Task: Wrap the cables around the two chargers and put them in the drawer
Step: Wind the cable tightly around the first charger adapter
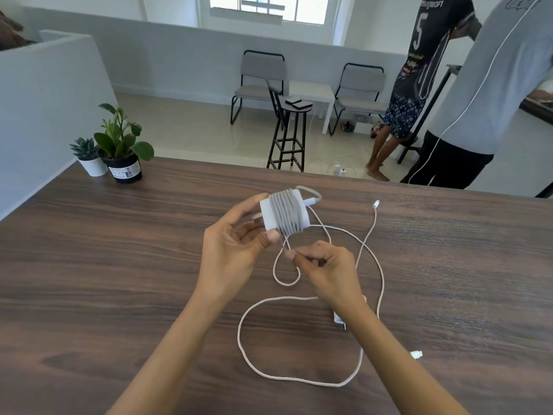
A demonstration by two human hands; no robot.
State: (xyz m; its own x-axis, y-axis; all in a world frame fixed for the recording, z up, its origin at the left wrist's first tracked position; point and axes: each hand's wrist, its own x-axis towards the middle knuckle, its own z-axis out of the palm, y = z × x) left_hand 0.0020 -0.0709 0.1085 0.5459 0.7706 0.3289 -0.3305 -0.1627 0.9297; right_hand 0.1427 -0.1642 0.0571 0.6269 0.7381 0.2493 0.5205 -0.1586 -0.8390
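Observation:
My left hand [230, 250] grips a white charger [266, 215] above the wooden table [89, 265], with several turns of grey cable [288, 214] wound round its body. My right hand [329, 265] pinches the loose part of that cable just below the charger. A small loop [284, 277] hangs under my fingers. The second charger [339, 319] lies on the table, mostly hidden under my right wrist. Its white cable [248, 354] lies in a wide loop on the table, with a plug end [416, 354] at the right. Another plug end [376, 203] lies farther back. No drawer is in view.
Two potted plants [119, 145] stand at the table's back left corner. Beyond the far edge are a black stool [291, 136], two grey chairs [260, 82] and two standing people [466, 94] at the right.

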